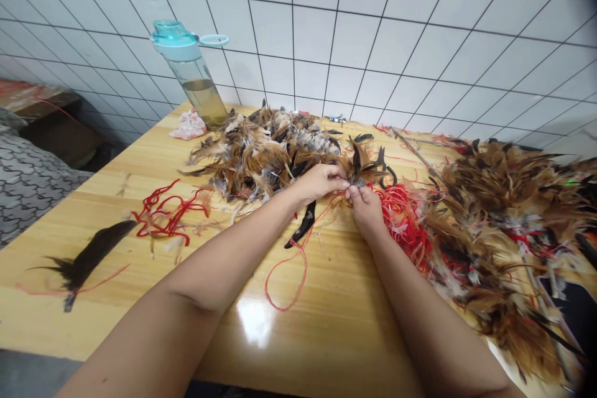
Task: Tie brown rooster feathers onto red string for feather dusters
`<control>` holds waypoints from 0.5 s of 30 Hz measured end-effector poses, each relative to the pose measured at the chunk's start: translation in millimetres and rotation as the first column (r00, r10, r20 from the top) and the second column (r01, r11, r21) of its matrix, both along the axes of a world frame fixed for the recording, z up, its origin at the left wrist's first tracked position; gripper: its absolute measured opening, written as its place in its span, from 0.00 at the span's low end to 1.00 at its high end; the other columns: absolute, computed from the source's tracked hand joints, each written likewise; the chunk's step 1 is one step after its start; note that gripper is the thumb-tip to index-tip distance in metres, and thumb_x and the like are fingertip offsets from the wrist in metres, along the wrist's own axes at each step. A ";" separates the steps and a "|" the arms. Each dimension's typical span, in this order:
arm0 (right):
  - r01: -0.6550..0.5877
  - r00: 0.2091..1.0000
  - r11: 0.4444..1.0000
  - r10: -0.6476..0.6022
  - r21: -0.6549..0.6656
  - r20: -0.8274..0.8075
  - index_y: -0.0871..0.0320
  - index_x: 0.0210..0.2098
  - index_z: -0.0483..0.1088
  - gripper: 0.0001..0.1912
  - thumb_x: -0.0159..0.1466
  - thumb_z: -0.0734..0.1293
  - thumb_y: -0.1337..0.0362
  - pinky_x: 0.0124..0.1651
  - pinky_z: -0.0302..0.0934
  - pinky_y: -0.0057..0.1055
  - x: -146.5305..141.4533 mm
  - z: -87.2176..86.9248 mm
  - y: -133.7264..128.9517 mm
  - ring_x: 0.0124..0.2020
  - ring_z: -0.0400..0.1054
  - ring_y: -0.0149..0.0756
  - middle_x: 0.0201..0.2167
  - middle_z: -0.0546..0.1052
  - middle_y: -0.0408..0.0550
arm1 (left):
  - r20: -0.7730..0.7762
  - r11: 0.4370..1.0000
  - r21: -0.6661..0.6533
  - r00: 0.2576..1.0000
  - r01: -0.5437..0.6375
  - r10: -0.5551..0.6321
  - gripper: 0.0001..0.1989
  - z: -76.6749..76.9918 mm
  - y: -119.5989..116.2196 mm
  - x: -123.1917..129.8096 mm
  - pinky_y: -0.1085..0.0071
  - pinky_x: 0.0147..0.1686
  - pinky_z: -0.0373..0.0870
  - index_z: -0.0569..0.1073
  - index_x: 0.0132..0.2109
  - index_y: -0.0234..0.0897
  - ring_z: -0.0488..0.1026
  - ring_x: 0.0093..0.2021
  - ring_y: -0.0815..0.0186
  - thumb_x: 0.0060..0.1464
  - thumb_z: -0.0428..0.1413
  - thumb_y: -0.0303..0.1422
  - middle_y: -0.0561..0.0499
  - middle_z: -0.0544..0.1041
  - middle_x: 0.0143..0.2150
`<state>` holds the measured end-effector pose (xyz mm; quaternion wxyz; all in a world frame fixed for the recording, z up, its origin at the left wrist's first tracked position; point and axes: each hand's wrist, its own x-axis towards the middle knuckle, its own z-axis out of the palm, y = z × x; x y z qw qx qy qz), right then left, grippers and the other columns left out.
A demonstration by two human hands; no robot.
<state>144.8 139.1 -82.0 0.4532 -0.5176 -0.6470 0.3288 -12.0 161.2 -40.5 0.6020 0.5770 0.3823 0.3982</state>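
Note:
Near the middle of the table my left hand (pixel 321 181) and my right hand (pixel 366 206) meet, fingertips pinched together. Between them is the base of a small bunch of brown and black feathers (pixel 358 165), its tips pointing away from me. A thin red string (pixel 305 255) runs from the fingers and lies in a loop on the wood. Just below my left wrist lies a curved black feather (pixel 305 224). A tangle of red string (pixel 403 214) sits against my right wrist. Exactly what each fingertip grips is partly hidden.
A large heap of loose feathers (pixel 261 155) lies behind my left arm. Beyond it stands a water bottle (pixel 200 84). Black-handled scissors (pixel 385 168) lie past my hands. More feather bunches (pixel 499 199) spread along the right side. Red yarn pieces (pixel 163 211) and a dark feather (pixel 96 255) lie left.

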 end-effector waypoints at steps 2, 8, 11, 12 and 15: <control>-0.068 0.998 0.997 0.068 -0.023 -0.001 0.56 0.21 0.64 0.20 0.61 0.59 0.48 0.30 0.52 0.30 -0.4 2.3 -0.9 0.23 0.56 0.32 0.19 0.62 0.41 | 0.011 0.999 0.026 0.999 0.035 -0.036 0.12 -4.3 3.6 -3.8 0.76 0.31 0.62 0.71 0.27 0.30 0.67 0.25 0.74 0.42 0.64 0.35 0.56 0.72 0.22; -0.212 0.977 0.975 0.209 -0.066 -0.047 0.56 0.20 0.63 0.24 0.60 0.59 0.43 0.27 0.49 0.29 -2.7 7.4 -3.7 0.22 0.54 0.30 0.17 0.58 0.40 | 0.073 0.983 0.029 0.980 0.184 -0.185 0.15 -5.0 6.3 -11.9 0.73 0.33 0.67 0.72 0.27 0.30 0.71 0.26 0.70 0.42 0.66 0.38 0.53 0.74 0.22; -0.258 0.964 0.961 0.250 -0.103 -0.088 0.56 0.20 0.64 0.26 0.59 0.60 0.40 0.25 0.47 0.28 -3.7 10.3 -6.1 0.21 0.52 0.29 0.16 0.57 0.39 | 0.105 0.960 0.012 0.954 0.281 -0.281 0.16 0.1 3.2 -14.7 0.71 0.35 0.69 0.73 0.28 0.30 0.74 0.28 0.67 0.44 0.65 0.40 0.49 0.77 0.24; -0.276 0.958 0.954 0.263 -0.120 -0.110 0.56 0.20 0.64 0.27 0.59 0.61 0.39 0.24 0.46 0.28 -3.9 11.2 -7.0 0.20 0.51 0.28 0.16 0.56 0.38 | 0.112 0.953 0.011 0.946 0.304 -0.304 0.17 1.7 2.3 -15.6 0.70 0.36 0.70 0.73 0.28 0.29 0.75 0.29 0.67 0.44 0.65 0.40 0.48 0.77 0.25; -0.315 0.942 0.931 0.283 -0.183 -0.180 0.57 0.21 0.65 0.28 0.57 0.62 0.37 0.22 0.44 0.28 -4.6 13.9 -9.3 0.18 0.48 0.26 0.16 0.55 0.37 | 0.128 0.943 0.010 0.935 0.332 -0.331 0.18 4.6 1.0 -17.7 0.70 0.37 0.70 0.73 0.28 0.29 0.75 0.29 0.67 0.44 0.66 0.41 0.47 0.78 0.25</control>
